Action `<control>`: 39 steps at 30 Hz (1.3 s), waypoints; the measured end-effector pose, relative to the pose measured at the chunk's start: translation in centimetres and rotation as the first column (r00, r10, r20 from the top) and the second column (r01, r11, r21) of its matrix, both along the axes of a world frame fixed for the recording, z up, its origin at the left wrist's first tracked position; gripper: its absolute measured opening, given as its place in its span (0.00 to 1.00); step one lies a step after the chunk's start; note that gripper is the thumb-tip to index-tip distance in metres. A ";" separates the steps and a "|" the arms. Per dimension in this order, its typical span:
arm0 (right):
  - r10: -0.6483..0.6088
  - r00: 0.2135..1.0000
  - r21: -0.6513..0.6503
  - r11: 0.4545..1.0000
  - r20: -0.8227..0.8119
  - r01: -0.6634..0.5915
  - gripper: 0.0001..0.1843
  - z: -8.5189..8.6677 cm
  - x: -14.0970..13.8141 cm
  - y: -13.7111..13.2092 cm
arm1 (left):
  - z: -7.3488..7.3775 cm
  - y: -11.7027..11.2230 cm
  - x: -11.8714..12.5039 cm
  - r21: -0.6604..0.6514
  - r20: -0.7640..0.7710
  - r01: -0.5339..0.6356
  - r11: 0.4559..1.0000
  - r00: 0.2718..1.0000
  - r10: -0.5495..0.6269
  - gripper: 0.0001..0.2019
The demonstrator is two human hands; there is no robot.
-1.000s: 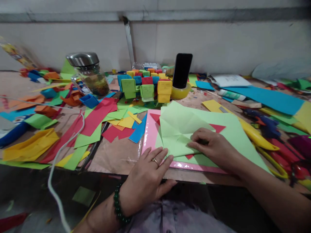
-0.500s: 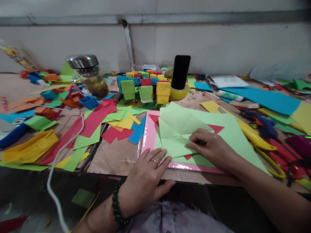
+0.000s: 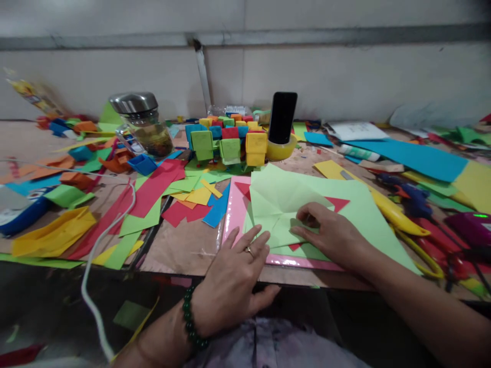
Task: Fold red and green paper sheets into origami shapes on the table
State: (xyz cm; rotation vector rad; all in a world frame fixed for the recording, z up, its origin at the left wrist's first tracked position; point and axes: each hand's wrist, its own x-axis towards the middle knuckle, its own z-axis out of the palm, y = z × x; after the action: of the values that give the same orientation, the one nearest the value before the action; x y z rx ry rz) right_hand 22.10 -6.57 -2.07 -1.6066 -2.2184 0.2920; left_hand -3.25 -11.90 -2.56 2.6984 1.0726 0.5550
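Clear mug (image 3: 150, 134) w/ metal lid (image 3: 133, 102) at back L of desk (image 3: 172, 245). Blk phone (image 3: 283, 117) upright at yellow tape roll (image 3: 282, 151), back ctr; wht cable (image 3: 89, 291) hangs over front edge, L side. On R, dk blue glue gun (image 3: 414, 198) nr purple gadget (image 3: 466, 227) w/ green display (image 3: 475, 215).

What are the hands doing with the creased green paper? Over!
Right hand curled over creased green paper. Left hand spread open at its near-left corner. Red paper poking out beneath.

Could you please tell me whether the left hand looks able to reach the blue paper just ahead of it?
Probably yes: the blue paper lies just beyond the left hand, with nothing upright between them.
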 end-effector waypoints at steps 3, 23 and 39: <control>0.208 0.969 0.244 0.941 0.130 -0.234 0.07 0.6 -0.7 -0.6 | 0.2 0.4 0.2 -0.001 0.014 0.054 0.999 0.998 -0.054 0.26; 0.387 0.819 0.247 0.821 0.423 -0.515 0.18 0.6 5.2 -3.8 | 0.8 1.2 0.2 0.022 -0.001 0.089 0.996 0.996 -0.089 0.22; 0.229 0.869 0.174 0.927 0.439 -0.332 0.32 1.9 5.1 -2.4 | 2.5 3.2 4.4 0.085 -0.287 0.020 0.996 0.958 0.005 0.08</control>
State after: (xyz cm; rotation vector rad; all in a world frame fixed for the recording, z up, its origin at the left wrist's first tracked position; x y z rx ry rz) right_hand 27.23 -8.97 -0.20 -1.2950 -2.6865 -0.2689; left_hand 1.14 -8.75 -0.03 2.9237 1.1279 0.2151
